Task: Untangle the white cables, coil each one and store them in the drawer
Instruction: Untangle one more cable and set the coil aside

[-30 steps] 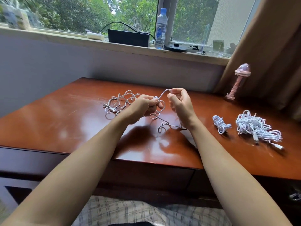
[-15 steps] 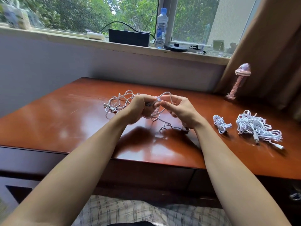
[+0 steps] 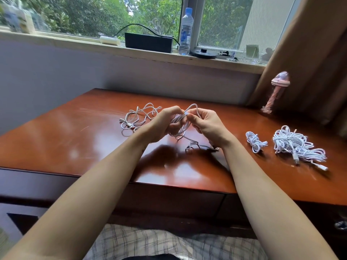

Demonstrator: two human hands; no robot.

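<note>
My left hand [image 3: 165,122] grips a bunch of loops of a white cable [image 3: 180,126] above the middle of the wooden desk [image 3: 75,143]. My right hand [image 3: 204,122] pinches the same cable close to the left hand, with a loop arching over both. The cable's tail [image 3: 195,145] lies on the desk under my right wrist. More loose white cable [image 3: 139,117] with plugs lies to the left of my hands. A small coiled cable [image 3: 254,140] and a larger tangled pile of white cables [image 3: 294,144] rest at the right. The drawer front [image 3: 169,199] below the desk edge is closed.
A pink handheld fan [image 3: 277,91] stands at the back right by the brown curtain [image 3: 309,62]. On the window sill sit a black box [image 3: 148,42], a water bottle [image 3: 185,32] and small items. A checked cloth [image 3: 150,243] lies below the desk.
My hands have come closer together and more loops of cable are gathered in my left hand. The tail on the desk has shortened a little.
</note>
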